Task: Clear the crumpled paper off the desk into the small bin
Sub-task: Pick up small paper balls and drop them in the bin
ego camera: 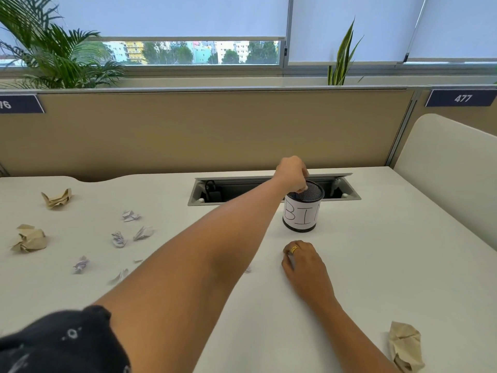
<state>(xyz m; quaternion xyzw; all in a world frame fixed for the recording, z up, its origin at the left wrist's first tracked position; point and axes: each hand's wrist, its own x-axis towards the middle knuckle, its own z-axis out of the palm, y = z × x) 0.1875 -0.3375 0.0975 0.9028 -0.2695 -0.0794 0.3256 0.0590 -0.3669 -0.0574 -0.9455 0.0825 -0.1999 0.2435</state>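
White desk surface (376, 265) under a window, backed by a beige partition. Left-hand fingertips (302, 187) are pinched together just over the mouth of the small black mesh bin with a white "BIN" label (302, 212); a pale scrap shows between them, seemingly a small white crumpled paper, though it is too small to confirm. Left hand (291, 173) hangs above the bin's near-left rim. Right hand (302, 261) rests curled on the desk just in front of the bin; whether it holds anything cannot be told. Several small white wads (118, 239) and brown wads (29, 239) lie well left of the bin; one brown wad (406, 348) lies front-right. Judgement: a drop is in hand; next, release squarely over the opening, then collect the remaining wads.
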